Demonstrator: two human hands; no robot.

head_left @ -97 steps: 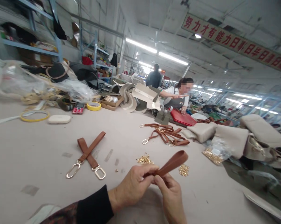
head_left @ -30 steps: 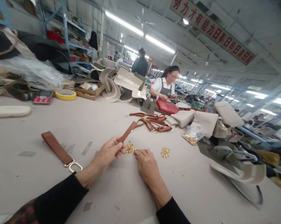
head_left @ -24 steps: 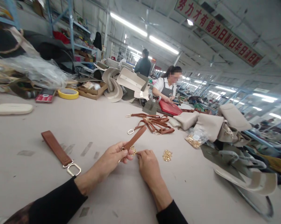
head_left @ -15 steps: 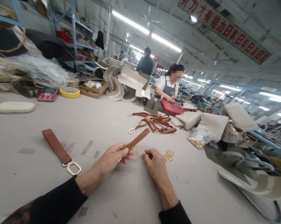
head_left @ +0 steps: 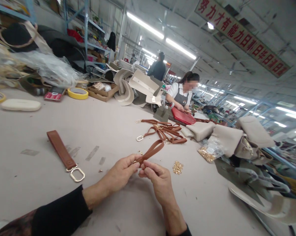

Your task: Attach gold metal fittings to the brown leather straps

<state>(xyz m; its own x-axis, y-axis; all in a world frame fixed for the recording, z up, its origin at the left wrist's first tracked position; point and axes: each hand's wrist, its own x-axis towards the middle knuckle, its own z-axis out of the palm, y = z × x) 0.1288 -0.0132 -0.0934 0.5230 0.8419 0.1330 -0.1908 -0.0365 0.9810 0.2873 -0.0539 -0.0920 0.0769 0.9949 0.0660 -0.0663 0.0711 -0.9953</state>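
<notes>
A looped brown strap (head_left: pixel 154 148) is pinched at its lower end by my left hand (head_left: pixel 123 170). My right hand (head_left: pixel 158 178) closes its fingertips against the same end; whether they hold the strap or a small part is hidden. Another brown strap (head_left: pixel 60 149) with a gold ring (head_left: pixel 77 174) lies flat at the left. Beyond my hands is a bunch of brown straps (head_left: pixel 166 131) with gold clasps. A small heap of gold hardware (head_left: pixel 178 167) sits right of my right hand, and a few tiny gold pieces (head_left: pixel 140 152) lie behind the held strap.
Yellow tape (head_left: pixel 77 93), a white case (head_left: pixel 21 105) and a cardboard box (head_left: pixel 103 93) stand at the back left. A bag of gold parts (head_left: pixel 209 151) and beige bags (head_left: pixel 226 136) lie at the right. Across the table, a person handles a red bag (head_left: pixel 182 116).
My right hand has moved left to meet my left hand at the strap. The held strap now shows as an open loop. The view has shifted slightly.
</notes>
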